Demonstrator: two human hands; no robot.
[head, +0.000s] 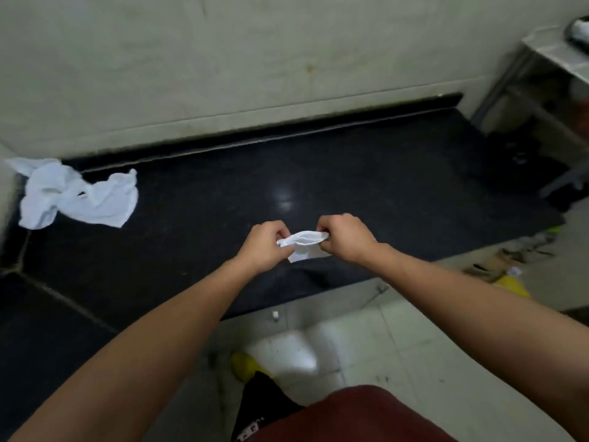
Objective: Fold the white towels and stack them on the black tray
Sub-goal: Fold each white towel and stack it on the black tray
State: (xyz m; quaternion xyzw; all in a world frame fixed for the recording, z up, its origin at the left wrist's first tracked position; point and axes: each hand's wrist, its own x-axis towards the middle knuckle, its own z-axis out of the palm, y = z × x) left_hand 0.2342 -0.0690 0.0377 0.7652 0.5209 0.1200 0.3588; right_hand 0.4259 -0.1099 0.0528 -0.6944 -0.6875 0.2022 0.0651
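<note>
Head view
Hands: two, the left hand (pixel 266 247) and right hand (pixel 342 237), close together above the near edge of the counter (pixel 366 173); both forearms bare.
Left hand: fingers curled, pinching the left end of the towel (pixel 306 245).
Right hand: fingers curled, pinching the towel's right end.
Towel: one, white, small and partly folded, drawn out between the two hands with a flap hanging below; whether it touches the counter cannot be told.
Heap (pixel 76 193): one, crumpled white cloth at the counter's far left, by the wall (pixel 223 59), well apart from the hands; the count of towels in it cannot be told.
Counter: one, black and glossy.
Table (pixel 551 52): one, metal legs, at upper right.
Dark thing (pixel 573 39): one, on the table, something white on it, cut off by the frame edge; too little shows to identify it.
Floor (pixel 398 330): pale tiles; litter (pixel 510 256) at right; one yellow thing (pixel 243 365) near the counter's foot.
Writing: white marks (pixel 250 430) on black cloth at the lower edge, too blurred to read.
</note>
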